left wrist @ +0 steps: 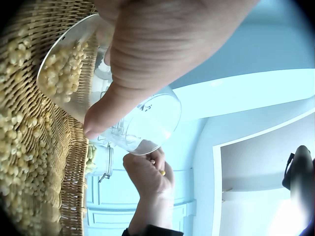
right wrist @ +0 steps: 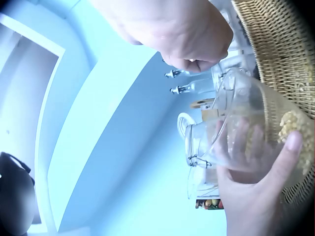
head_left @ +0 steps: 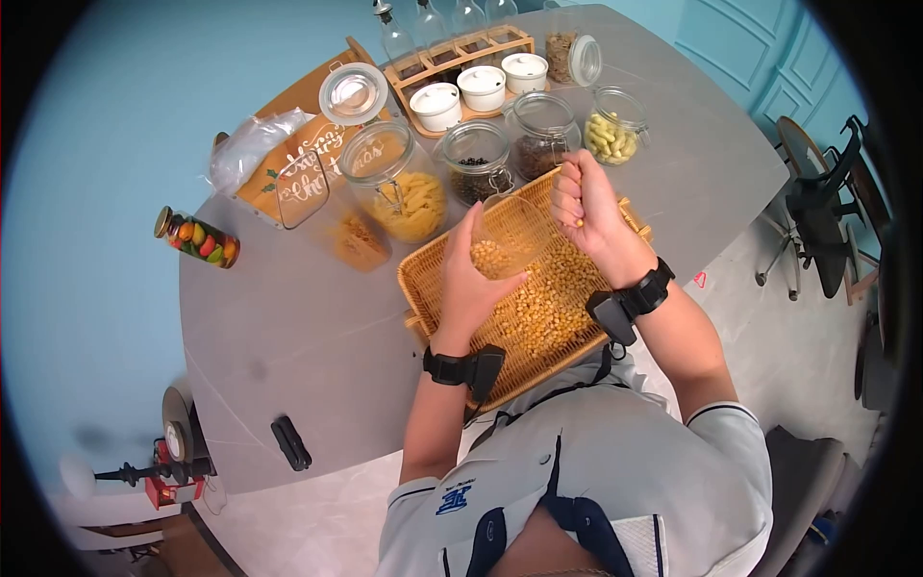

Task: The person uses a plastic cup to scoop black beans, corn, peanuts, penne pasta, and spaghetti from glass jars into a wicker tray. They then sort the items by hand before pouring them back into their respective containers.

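My left hand grips a clear container, thumb on one side and fingers on the other. Yellow corn kernels lie in its lower part. It is held tilted over a wicker basket, where many loose corn kernels are spread across the bottom. Raised near the container's mouth, my right hand has its fingers curled in. A yellow corn kernel shows at these fingers in the left wrist view; the inside of the fist is hidden.
Beyond the basket stand glass jars of pasta, dark beans and pale green pieces. Behind them is a wooden rack with white pots. A jar of colourful fruit shapes and a black object are at left.
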A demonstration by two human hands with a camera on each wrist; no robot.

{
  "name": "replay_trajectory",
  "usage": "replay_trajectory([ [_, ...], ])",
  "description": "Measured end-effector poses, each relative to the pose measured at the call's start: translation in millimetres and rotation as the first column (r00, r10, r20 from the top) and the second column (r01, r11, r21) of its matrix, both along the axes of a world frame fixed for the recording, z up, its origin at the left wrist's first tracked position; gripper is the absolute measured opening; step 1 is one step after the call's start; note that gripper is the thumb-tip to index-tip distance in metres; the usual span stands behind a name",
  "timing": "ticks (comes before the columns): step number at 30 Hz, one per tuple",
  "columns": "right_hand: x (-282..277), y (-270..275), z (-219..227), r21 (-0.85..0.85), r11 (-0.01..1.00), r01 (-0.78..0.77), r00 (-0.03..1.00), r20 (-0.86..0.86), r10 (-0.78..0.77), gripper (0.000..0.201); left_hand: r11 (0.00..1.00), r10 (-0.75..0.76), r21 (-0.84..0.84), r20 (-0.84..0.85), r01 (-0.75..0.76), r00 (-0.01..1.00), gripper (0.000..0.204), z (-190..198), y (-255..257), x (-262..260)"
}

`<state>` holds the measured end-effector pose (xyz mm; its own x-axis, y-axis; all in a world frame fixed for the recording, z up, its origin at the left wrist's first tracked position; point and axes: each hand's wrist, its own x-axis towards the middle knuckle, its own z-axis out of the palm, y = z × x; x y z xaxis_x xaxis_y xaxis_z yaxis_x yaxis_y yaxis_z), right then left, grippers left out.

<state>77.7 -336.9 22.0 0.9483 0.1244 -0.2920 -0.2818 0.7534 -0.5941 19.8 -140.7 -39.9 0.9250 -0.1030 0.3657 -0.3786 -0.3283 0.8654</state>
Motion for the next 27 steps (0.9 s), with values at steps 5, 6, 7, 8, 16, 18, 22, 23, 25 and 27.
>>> replay_trajectory([
  [5, -2, 31, 5, -0.193, 0.98, 0.047, 0.995, 0.091, -0.03, 0.032, 1.0, -0.019, 0.012, -0.035, 0.02, 0.999, 0.107, 1, 1, 2],
  [6, 0, 33, 3, -0.185, 0.982, 0.043, 0.997, 0.072, -0.03, 0.032, 1.0, -0.018, 0.016, -0.036, 0.019, 0.999, 0.108, 0, 2, 1],
  [7, 1, 35, 2, -0.192, 0.98, 0.046, 0.997, 0.063, -0.035, 0.032, 0.999, -0.02, 0.027, -0.039, 0.021, 0.999, 0.108, -1, 3, 1],
  [8, 2, 36, 2, -0.201, 0.978, 0.051, 0.998, 0.058, -0.04, 0.031, 0.999, -0.021, 0.034, -0.038, 0.023, 0.999, 0.108, -1, 2, 3],
  [16, -3, 36, -6, -0.206, 0.973, 0.107, 0.992, 0.095, -0.089, 0.027, 0.998, -0.043, 0.05, -0.038, 0.045, 0.998, 0.107, -1, 1, 2],
  [18, -7, 40, -1, -0.229, 0.964, 0.132, 0.989, 0.096, -0.113, 0.024, 0.998, -0.048, 0.046, -0.023, 0.049, 0.999, 0.106, -1, 0, 3],
  [22, -6, 42, -5, -0.217, 0.961, 0.172, 0.982, 0.12, -0.148, 0.022, 0.999, -0.048, 0.021, -0.037, 0.049, 0.998, 0.105, 0, 1, 2],
  [23, -6, 42, -6, -0.215, 0.96, 0.177, 0.981, 0.122, -0.153, 0.022, 0.999, -0.044, 0.006, -0.033, 0.045, 0.998, 0.105, -1, 0, 1],
  [25, -5, 43, -6, -0.219, 0.959, 0.179, 0.98, 0.13, -0.153, 0.023, 0.999, -0.041, 0.001, -0.032, 0.041, 0.999, 0.105, -1, 1, 2],
  [27, -5, 44, -6, -0.228, 0.959, 0.17, 0.98, 0.139, -0.141, 0.023, 0.999, -0.041, 0.021, -0.039, 0.042, 0.998, 0.107, -2, 2, 2],
])
